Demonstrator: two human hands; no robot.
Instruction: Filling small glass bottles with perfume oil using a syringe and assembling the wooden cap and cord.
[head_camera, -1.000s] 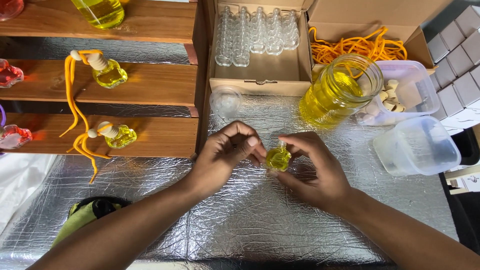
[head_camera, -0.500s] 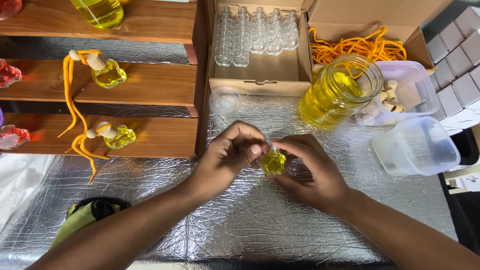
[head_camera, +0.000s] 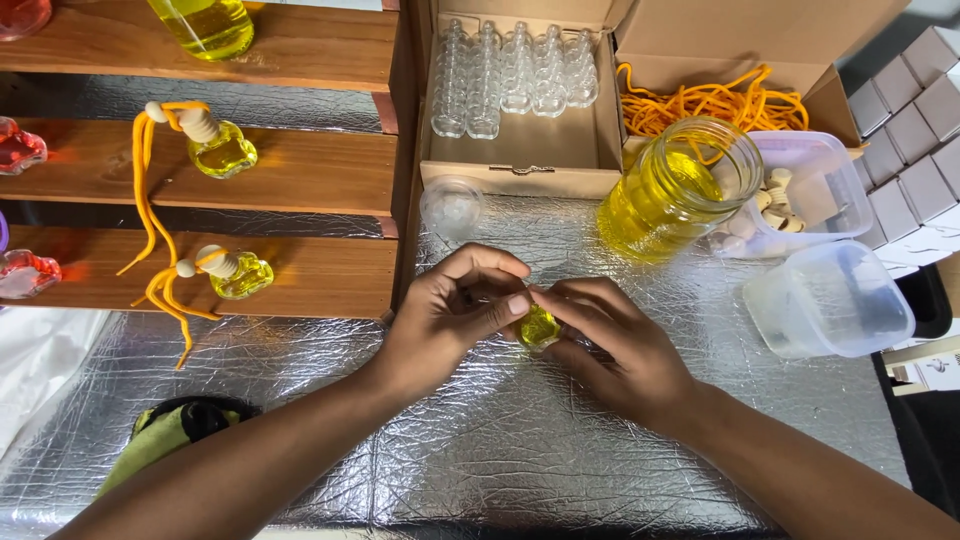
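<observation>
small yellow bottle pinched between both hands.
left hand at 9 o'clock, right hand at 3 o'clock; both sets of fingers closed around it.

You get bright, even light and a sharp picture. Soft glare ripples across the crinkled silver foil table cover. Shadows stay faint.

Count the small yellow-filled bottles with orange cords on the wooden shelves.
2: one small bottle on the middle wooden shelf, one small bottle on the lower shelf. More may lie out of frame.
</observation>
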